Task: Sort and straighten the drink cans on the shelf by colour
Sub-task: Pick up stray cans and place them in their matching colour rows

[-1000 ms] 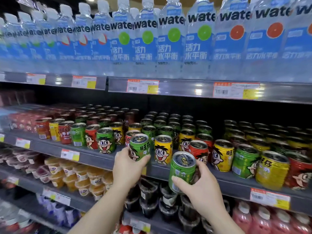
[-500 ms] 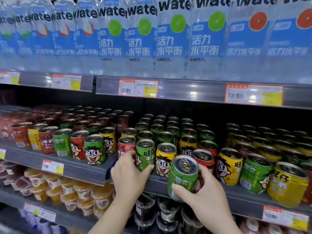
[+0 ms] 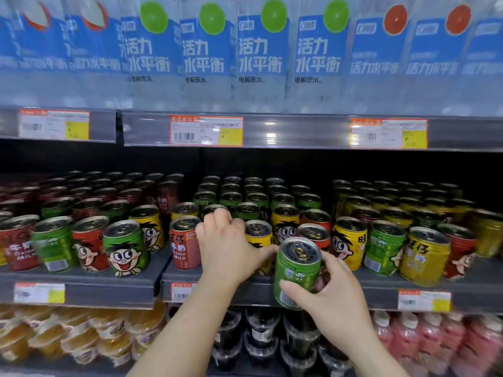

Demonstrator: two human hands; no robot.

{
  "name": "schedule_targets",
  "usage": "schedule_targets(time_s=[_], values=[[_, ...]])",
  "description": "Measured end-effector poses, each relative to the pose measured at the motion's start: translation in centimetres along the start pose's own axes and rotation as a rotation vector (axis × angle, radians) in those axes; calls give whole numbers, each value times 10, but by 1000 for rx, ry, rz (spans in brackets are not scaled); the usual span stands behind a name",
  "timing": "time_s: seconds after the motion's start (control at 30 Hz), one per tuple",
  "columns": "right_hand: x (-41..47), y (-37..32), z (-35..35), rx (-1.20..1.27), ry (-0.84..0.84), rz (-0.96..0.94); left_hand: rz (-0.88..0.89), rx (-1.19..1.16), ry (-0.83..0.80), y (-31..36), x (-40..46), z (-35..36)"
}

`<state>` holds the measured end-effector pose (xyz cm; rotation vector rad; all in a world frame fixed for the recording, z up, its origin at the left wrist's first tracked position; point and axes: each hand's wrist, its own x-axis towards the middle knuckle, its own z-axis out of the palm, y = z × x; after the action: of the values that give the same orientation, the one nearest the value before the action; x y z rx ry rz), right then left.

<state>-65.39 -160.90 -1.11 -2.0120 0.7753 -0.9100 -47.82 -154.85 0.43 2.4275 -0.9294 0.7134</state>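
On the shelf [image 3: 462, 284] front row, the left hand [image 3: 228, 248] has pushed its green can back, grip still closed round it, while the right hand [image 3: 329, 292] keeps clasping another green can [image 3: 295, 270], awaiting a slot.

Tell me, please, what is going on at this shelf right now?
A person is sorting small drink cans by colour on the middle shelf. The right hand holds a green can off the shelf, in front of its edge. The left hand reaches in among the front cans beside a red can, covering whatever it grips. The front rows are still a mix of red, green and yellow, so the sorting is unfinished.
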Motion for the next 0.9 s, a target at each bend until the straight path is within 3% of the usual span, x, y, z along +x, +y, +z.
schedule_targets(time_s=[0.1,0.4,0.53,0.77,0.9], values=[[-3,-3,5,-35,38,21,-51,-167,-41,-6,-5,-3],[14,-27,38,-147,131,52,-212,-961,-164,-52,-18,-46],[37,-35,72,-192,137,87,-265,-1004,-164,-73,-30,-57],[49,-33,77,-259,-37,103,-269,-1132,-291,-92,-42,-52],[63,-51,33,-367,246,-116,-281,-1217,-346,-90,-43,-46]])
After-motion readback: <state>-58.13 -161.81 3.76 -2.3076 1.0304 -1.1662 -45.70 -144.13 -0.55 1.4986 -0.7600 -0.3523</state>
